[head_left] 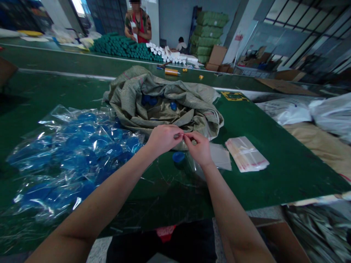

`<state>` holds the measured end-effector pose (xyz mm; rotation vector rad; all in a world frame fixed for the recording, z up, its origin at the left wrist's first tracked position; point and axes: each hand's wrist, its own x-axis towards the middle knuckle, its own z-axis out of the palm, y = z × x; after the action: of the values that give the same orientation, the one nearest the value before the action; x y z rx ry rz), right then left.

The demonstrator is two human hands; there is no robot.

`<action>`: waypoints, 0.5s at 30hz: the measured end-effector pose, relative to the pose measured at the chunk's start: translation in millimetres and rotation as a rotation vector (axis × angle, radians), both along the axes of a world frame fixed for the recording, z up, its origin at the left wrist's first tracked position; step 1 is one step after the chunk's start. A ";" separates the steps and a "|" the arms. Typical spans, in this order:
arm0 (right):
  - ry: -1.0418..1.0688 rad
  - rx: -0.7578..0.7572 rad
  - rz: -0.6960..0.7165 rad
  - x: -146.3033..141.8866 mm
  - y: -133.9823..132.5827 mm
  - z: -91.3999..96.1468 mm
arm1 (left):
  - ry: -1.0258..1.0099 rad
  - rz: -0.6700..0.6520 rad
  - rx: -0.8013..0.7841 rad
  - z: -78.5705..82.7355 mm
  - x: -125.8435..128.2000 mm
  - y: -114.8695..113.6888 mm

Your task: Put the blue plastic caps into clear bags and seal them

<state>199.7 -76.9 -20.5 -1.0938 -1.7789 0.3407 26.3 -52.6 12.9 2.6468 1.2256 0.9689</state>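
As I'm watching from my remote station, a plastic bag of blue caps (68,153) is spreading across the left of the green table (274,182). My left hand (163,139) and right hand (196,148) are angling inward, nearly closed, pinching a small grey item (177,135) whose long axis I can't tell. They're hovering before a woven sack (161,98), above a loose blue cap (178,157), with a stack of clear bags (246,153) and open tabletop lying to the right.

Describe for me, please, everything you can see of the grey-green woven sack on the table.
The grey-green woven sack looks like woven plastic, with faint reddish stripes. It lies slumped in loose folds on the green table top, its mouth open and bunched. Several blue caps show inside. A clear plastic bag lies close against its left side. The left hand and right hand are just in front of its lower edge; whether they touch it cannot be told.
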 end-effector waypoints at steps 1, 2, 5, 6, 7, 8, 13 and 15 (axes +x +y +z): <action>0.004 -0.001 -0.003 0.0 -0.2 0.0 | -0.019 -0.001 -0.006 -0.5 0.7 0.0; 0.009 -0.004 -0.005 -0.1 -0.4 0.2 | -0.037 -0.003 -0.011 -1.0 1.4 0.0; 0.027 -0.012 -0.020 -0.2 -0.9 0.5 | -0.086 -0.005 -0.019 -2.6 3.3 0.3; 0.034 -0.014 -0.027 -0.2 -0.9 0.5 | -0.096 -0.008 -0.020 -2.9 3.6 0.5; 0.042 -0.016 -0.031 -0.1 -0.6 0.2 | -0.104 -0.014 -0.022 -3.1 3.6 0.9; 0.052 -0.018 -0.031 -0.1 -0.2 -0.1 | -0.112 -0.022 -0.026 -3.2 3.5 1.3; 0.079 -0.042 -0.019 0.1 1.7 -2.0 | -0.127 -0.051 -0.057 -2.4 1.5 2.6; 0.078 -0.047 -0.016 0.0 1.7 -1.8 | -0.127 -0.054 -0.056 -1.9 1.3 2.3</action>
<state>199.7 -75.3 -22.4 -1.1126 -1.7004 0.4117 27.6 -50.2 10.9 2.5187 1.1306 1.0600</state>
